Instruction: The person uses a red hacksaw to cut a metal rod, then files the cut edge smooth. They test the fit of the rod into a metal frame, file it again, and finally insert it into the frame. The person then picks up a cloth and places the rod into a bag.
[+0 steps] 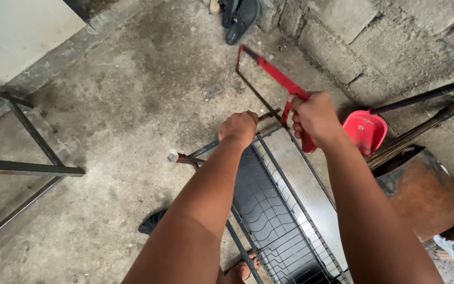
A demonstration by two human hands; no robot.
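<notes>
Rusty rod (266, 115) under left hand (239, 128)

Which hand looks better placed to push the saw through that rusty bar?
The right hand, most likely: its grip is already closed on the red hacksaw handle, with the blade lying across the rusty bar. The left hand is clamped on the bar beside the cut, steadying it.

Both arms are bare from the hands up, with no sleeves, gloves, watch or rings on the left hand (238, 128) or right hand (315, 114). Bare toes (244, 269) show below, no closed shoe.
</notes>
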